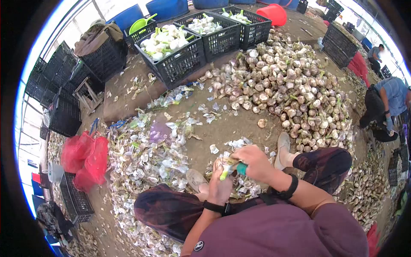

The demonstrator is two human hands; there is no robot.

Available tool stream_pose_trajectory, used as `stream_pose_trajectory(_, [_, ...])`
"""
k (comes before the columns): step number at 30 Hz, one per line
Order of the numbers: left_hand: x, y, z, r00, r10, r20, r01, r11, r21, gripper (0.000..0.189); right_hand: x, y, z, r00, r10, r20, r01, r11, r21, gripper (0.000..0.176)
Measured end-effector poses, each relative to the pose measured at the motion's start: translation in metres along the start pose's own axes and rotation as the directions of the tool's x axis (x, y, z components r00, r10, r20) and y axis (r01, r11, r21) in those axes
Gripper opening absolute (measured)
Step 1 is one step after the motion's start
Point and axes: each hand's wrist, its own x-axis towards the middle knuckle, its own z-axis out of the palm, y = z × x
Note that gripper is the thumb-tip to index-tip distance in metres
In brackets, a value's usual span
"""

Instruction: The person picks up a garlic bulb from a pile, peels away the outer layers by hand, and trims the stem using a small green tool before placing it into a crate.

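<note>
In front of my lap, my left hand (219,187) is closed around a garlic bulb (224,165) with loose papery skin and a green stem end. My right hand (256,162) meets it from the right, fingers bent against the bulb's skin. A small teal object (242,168) shows at the thumb side of the right hand, with something greyish beside it; its kind is not clear. Peeled garlic skins (147,171) cover the ground below and to the left. A large heap of unpeeled garlic bulbs (295,81) lies ahead, to the right.
Black crates (175,64) of pale, cleaned garlic stand ahead, near a red bucket (273,15) and a green scoop (140,25). Red net bags (87,156) and a black crate (77,197) are at left. Co-workers (387,98) sit at right; another person (53,220) is at lower left.
</note>
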Motion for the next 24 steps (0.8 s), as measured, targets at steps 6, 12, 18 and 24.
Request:
stream_pose_trajectory(6, [-0.003,-0.001,-0.009,0.997,0.055,-0.047,-0.052,0.997,0.064,0.033,-0.003,0.004,0.011,0.989,-0.143,0.046,0.149,0.970,-0.194,0.021])
stream_pose_trajectory(12, [-0.007,0.000,-0.005,0.994,0.060,-0.095,-0.053,0.996,0.071,0.037,0.001,0.000,0.004,0.966,-0.231,0.112,0.254,0.927,-0.276,0.015])
stream_pose_trajectory(18, [-0.004,-0.004,-0.018,0.993,0.020,-0.115,-0.008,0.995,0.102,0.041,-0.002,-0.001,0.006,0.964,-0.240,0.115,0.266,0.891,-0.367,0.008])
stream_pose_trajectory(24, [-0.003,0.007,-0.013,0.992,-0.107,-0.065,0.120,0.963,0.242,0.053,0.002,0.016,0.007,0.984,-0.156,0.084,0.175,0.933,-0.313,0.014])
